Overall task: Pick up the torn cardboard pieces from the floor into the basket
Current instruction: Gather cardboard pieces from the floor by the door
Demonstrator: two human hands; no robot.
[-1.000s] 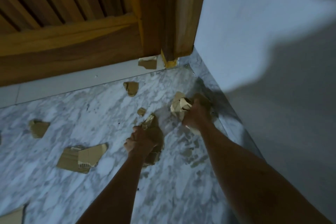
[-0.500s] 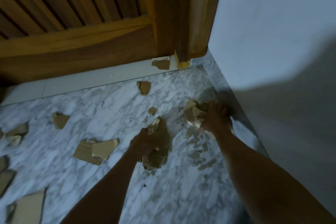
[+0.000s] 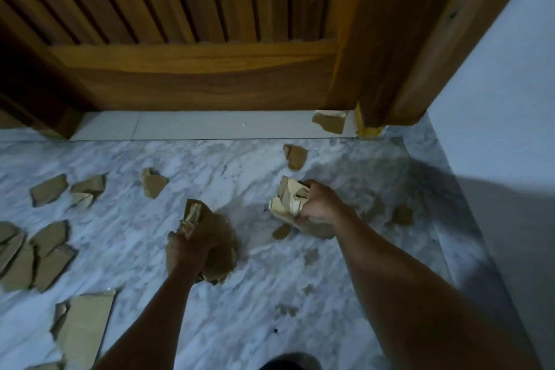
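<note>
Both hands are full. The left hand (image 3: 187, 245) grips a brown bunch (image 3: 214, 245) of cardboard, and the right hand (image 3: 319, 203) grips a pale bunch (image 3: 288, 200). Many pieces (image 3: 48, 189) lie on the floor (image 3: 240, 309). No basket shows, so lots is left.

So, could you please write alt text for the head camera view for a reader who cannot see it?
Both hands grip bundles of torn cardboard above a marble floor: the left hand a brown bundle, the right hand a paler bundle. More loose pieces lie scattered before a wooden door.
</note>
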